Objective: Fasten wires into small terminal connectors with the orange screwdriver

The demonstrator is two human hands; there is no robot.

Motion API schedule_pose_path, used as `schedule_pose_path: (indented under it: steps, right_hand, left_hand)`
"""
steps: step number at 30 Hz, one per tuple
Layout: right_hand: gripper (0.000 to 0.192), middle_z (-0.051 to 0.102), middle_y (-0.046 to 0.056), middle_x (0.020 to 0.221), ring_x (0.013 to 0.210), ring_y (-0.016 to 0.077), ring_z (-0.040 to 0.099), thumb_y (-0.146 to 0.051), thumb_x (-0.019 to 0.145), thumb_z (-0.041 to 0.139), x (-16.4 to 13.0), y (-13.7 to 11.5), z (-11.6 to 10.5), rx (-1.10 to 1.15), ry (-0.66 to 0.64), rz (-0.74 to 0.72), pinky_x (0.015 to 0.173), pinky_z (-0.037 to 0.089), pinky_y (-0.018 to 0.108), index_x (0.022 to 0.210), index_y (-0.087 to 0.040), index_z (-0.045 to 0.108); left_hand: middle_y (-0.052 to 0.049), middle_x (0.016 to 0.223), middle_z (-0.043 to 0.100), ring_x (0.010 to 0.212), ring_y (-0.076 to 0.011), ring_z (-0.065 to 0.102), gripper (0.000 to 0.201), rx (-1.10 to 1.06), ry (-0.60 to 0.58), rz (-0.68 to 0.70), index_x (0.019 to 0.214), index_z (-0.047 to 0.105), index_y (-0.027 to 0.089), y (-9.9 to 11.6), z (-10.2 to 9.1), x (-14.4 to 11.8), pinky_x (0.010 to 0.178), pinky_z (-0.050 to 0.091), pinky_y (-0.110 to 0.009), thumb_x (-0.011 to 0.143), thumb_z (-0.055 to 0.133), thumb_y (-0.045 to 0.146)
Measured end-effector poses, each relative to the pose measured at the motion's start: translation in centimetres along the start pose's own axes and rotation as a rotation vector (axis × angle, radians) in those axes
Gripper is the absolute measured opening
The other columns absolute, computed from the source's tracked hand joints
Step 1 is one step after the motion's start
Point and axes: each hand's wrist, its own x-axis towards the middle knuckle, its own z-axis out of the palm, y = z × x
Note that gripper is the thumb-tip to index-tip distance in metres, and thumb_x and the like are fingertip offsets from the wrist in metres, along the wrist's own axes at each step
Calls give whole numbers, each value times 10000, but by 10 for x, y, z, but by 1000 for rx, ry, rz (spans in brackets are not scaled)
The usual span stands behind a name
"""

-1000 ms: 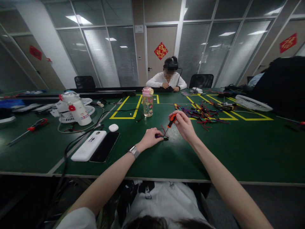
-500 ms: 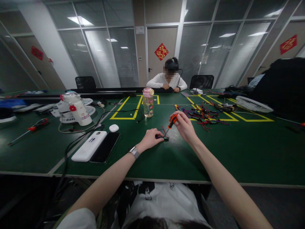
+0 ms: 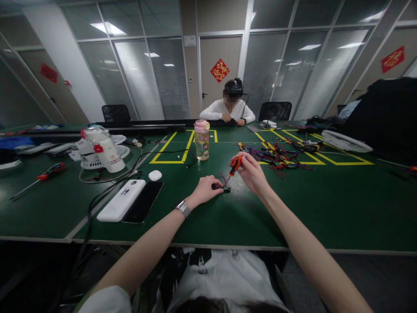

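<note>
My right hand (image 3: pixel 250 170) is closed round the orange and black handle of a screwdriver (image 3: pixel 236 166), whose shaft slants down to the left. Its tip meets, or comes very near, a small dark wired connector (image 3: pixel 226 189) lying on the green table (image 3: pixel 208 226). Thumb and fingers of my left hand (image 3: pixel 208 188) pinch that connector from the left and keep it against the tabletop. Thin red and dark wires rise beside the fingertips. Part of the connector is hidden under my left fingers, and its details are too small to make out.
A pile of wired parts (image 3: pixel 276 155) lies right of a pink-lidded bottle (image 3: pixel 202 141). To my left are a black phone (image 3: pixel 143 202), a white power bank (image 3: pixel 121 201), a white case (image 3: pixel 155 175), a white fan (image 3: pixel 107 150) and another screwdriver (image 3: pixel 41 179). A person (image 3: pixel 228 111) sits opposite.
Almost nothing differs. Both hands, the screwdriver and the connector keep their places; the whole view has shifted very slightly.
</note>
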Motion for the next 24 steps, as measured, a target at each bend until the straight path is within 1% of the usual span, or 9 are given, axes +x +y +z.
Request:
schedule_pose_path:
  steps: [4,6,10,14,19,24]
  right_hand:
    - [262,670,-16,865,818,145,628,-482,751,828,0,0,0,4,8,-1,867,549,323,889,-280,734]
    - [274,667,-15,839,812,148,633,-488,758,821,0,-1,0,-2,-14,5,875,549,333,913,-281,733]
    - [313,701,7,896,856,173,664,-525,783,783,-1,-1,2,15,-46,14,883,550,364,970,-286,708]
    - [298,704,9,916,859,173,661,-527,796,767,-1,1,3,-1,-10,-13,874,547,355,952,-283,698]
    - [293,670,-3,879,809,165,625,-534,790,768,0,2,0,-111,25,-54,832,541,333,920,-280,699]
    - [335,700,8,895,872,184,653,-563,807,742,-1,0,0,-102,9,-31,844,531,337,1001,-290,716]
  left_hand:
    - [-28,928,682,900,-192,630,123,3,1,1,965,780,208,0,-1,0,854,459,-302,864,752,271]
    - [-26,928,683,901,-192,630,121,3,0,1,966,779,211,1,-1,0,853,460,-301,864,751,268]
    - [-27,935,680,902,-190,628,116,10,1,-3,962,778,212,2,-1,0,853,460,-298,864,751,269]
    - [-29,931,676,902,-192,628,122,15,-3,-6,966,778,207,3,-1,0,856,456,-301,866,750,272]
    - [-28,937,677,902,-192,625,129,21,1,2,975,778,215,0,0,1,852,453,-304,869,748,282]
    - [-32,934,676,894,-193,629,132,33,3,0,971,781,210,-1,1,1,850,453,-310,865,750,282]
